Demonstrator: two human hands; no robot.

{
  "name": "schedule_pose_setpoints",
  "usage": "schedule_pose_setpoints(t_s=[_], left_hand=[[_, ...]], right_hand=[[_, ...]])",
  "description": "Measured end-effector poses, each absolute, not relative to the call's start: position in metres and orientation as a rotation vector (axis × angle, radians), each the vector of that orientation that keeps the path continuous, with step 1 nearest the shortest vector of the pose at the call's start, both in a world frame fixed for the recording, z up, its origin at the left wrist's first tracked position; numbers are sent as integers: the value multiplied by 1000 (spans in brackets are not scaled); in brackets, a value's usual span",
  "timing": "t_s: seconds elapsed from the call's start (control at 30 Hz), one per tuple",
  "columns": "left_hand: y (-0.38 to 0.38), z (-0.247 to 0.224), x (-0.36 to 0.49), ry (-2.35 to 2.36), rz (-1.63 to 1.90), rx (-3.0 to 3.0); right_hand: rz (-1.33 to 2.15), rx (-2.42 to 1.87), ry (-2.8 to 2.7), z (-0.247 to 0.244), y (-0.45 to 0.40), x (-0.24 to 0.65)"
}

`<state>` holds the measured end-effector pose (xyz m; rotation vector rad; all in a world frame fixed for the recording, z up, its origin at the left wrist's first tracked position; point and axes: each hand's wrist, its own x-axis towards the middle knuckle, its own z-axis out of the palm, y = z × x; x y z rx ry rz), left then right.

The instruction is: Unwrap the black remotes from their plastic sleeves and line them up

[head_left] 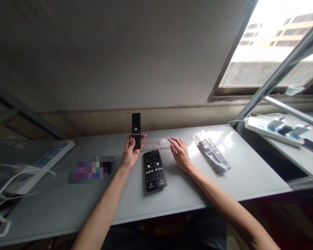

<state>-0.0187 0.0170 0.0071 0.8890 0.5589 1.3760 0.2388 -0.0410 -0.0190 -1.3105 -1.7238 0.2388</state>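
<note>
Left hand (130,152) holds the remote (136,130) upright above the table (67,205).

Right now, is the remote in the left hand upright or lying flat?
Upright: the left hand grips the remote at its lower end, clear above the table.
</note>
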Motion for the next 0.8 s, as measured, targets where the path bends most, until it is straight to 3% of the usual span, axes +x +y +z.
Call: schedule_pose_setpoints(t_s=[0.17,0.43,0.6,0.8], left_hand=[[-6,18,1,694,1113,1327],[-8,7,5,804,968,1942],[8,-6,-14,935,908,2304],[10,-16,-12,887,820,2344]], right_hand=[[745,-1098,-1448,-1,-51,211],[1094,-1158,-1149,7,-37,239],[1403,-1316,-1363,12,-31,285],[1737,-1338,-1705,13,-37,295]])
